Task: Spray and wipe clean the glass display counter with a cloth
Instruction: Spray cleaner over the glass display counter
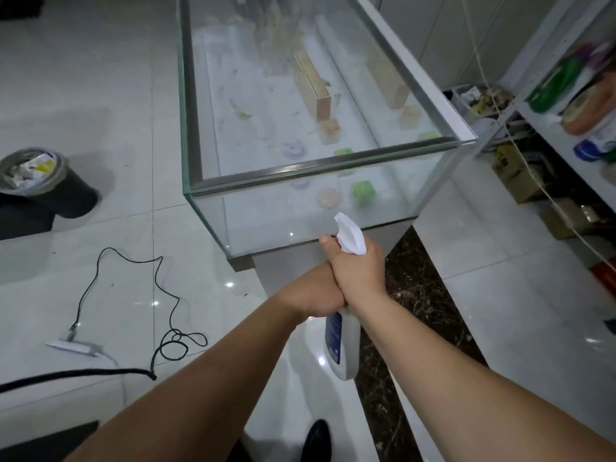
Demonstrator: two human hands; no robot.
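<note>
A white spray bottle [346, 345] with a blue label hangs in front of me, its white nozzle head [348, 235] pointing at the near end of the glass display counter [320, 165]. My right hand [358, 271] grips the bottle's neck just under the nozzle. My left hand [316, 291] grips the bottle's body right beside and partly under the right hand. The counter's glass top is smeared and dusty. Inside it lie wooden boxes and small round green, purple and orange items. No cloth is in view.
A black bin [43, 181] with rubbish stands on the tiled floor at left. A black cable [166, 315] and a white plug strip [73, 345] lie on the floor. Metal shelves [566, 121] with goods and cardboard boxes stand at right. My dark shoe [318, 438] shows below.
</note>
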